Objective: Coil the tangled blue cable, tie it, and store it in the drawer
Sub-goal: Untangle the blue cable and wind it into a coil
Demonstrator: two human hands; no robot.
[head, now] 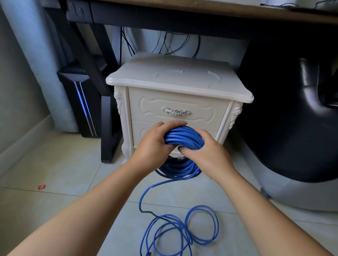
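On my feed the left hand [153,146] and the right hand [206,148] are both curled round the coiled part of the blue cable [184,138], the left gripping its left side with fingers over the top, the right wrapping its right side. More loops hang just below the hands, and one strand trails down to a loose tangle on the floor [65,181], nearer me. Just beyond the hands stands a white nightstand [178,78], its top drawer [149,107] closed

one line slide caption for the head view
Left hand and right hand grip a blue cable coil before a white nightstand, loose loops trailing on the tiled floor.
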